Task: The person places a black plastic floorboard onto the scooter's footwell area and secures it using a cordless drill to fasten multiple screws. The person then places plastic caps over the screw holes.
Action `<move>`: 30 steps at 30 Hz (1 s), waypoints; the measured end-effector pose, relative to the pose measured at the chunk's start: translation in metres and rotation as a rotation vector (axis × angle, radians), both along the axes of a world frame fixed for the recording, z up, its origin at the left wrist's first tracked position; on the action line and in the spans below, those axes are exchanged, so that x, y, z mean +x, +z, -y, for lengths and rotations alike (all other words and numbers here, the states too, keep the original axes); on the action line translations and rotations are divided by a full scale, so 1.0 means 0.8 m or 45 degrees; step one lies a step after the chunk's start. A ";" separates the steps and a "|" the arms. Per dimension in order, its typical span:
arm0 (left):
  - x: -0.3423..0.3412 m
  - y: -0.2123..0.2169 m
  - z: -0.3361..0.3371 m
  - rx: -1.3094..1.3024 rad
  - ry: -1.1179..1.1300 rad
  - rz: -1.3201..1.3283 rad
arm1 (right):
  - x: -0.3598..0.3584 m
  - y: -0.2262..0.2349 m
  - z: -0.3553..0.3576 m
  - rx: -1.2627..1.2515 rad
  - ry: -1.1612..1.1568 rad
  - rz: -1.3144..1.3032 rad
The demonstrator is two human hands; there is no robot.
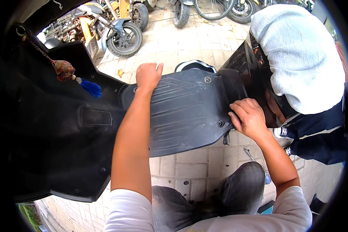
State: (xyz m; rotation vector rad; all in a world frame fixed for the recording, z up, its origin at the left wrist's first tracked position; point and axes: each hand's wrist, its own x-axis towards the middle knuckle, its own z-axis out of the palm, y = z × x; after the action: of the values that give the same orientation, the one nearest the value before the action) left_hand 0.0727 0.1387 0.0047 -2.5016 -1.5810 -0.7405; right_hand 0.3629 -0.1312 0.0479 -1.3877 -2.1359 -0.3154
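Note:
A black ribbed scooter footboard (181, 116) spans the middle, between the black front shield (46, 147) and the glossy black body under the seat (255, 62). My left hand (148, 76) is closed at the footboard's far left edge, its fingers curled over that edge and partly hidden. At the near right corner, beside a round bolt hole (220, 123), my right hand (249, 116) has bent fingers and thumb around the footboard's edge. Another hole (207, 80) shows at the far right corner.
A pale towel (297, 54) covers the seat. A person in dark trousers (321, 139) stands at the right. On the paving lie a metal tool (250, 154) and small dark pieces (186, 182). A charm with a blue tassel (89, 88) hangs left. Parked motorbikes (123, 36) stand behind.

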 end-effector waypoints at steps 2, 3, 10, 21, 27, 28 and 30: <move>-0.026 0.019 -0.030 0.193 -0.071 0.066 | 0.001 0.000 0.003 -0.045 -0.003 -0.030; -0.034 0.021 -0.040 0.352 -0.136 0.107 | 0.002 0.002 0.005 -0.095 -0.018 -0.056; -0.074 -0.070 -0.048 0.068 0.088 0.247 | -0.001 0.013 -0.004 -0.127 0.032 -0.018; -0.035 -0.075 0.166 -0.112 0.168 0.084 | -0.101 -0.009 -0.108 -0.137 0.219 -0.708; -0.054 -0.093 0.195 -0.079 0.327 0.065 | -0.251 -0.082 -0.316 -0.796 -0.002 0.075; -0.053 -0.091 0.191 -0.101 0.337 0.071 | -0.248 -0.087 -0.327 -0.872 -0.022 0.111; -0.051 -0.087 0.190 -0.127 0.357 0.094 | -0.225 -0.086 -0.327 -0.879 -0.079 0.147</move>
State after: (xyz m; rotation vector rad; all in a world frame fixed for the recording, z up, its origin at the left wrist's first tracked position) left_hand 0.0315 -0.0133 -0.0648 -2.2676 -1.9857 -0.7386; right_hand 0.1828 0.1302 -0.0212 -1.8371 -2.4152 0.3706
